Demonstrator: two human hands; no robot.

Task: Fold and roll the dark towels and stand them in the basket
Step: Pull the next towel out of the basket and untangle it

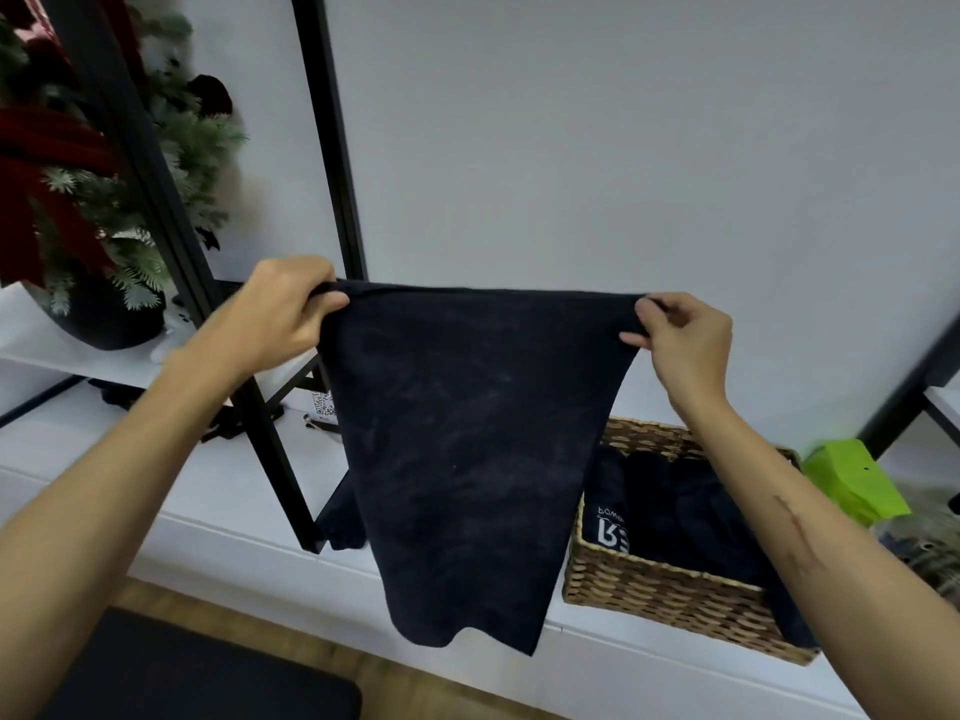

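Right now the dark towel (457, 444) hangs in the air, spread flat and held up by its top edge in front of the white wall, its lower end dangling over the front of the white shelf (218, 491). The left hand (280, 314) has its fingers curled over one top corner, and the right hand (685, 335) pinches the other corner between thumb and fingertips, the two held well apart so the cloth is stretched between them. As far as I can judge, this towel is only at the shaking-out stage: no crease across it shows, no roll has begun, and it is nowhere near standing up. Just beside it, lower right, the wicker basket (670, 605) sits on the shelf with dark towels (680, 511) already in it, one showing white lettering; whether those are neatly rolled and upright I cannot tell, they read as one dark mass. So part of the job looks done, and this piece awaits folding, rolling and placing. Beyond the basket a bright green box (852, 480) rests, and off to the left a black frame (218, 283) and a frosted fir arrangement (78, 200).
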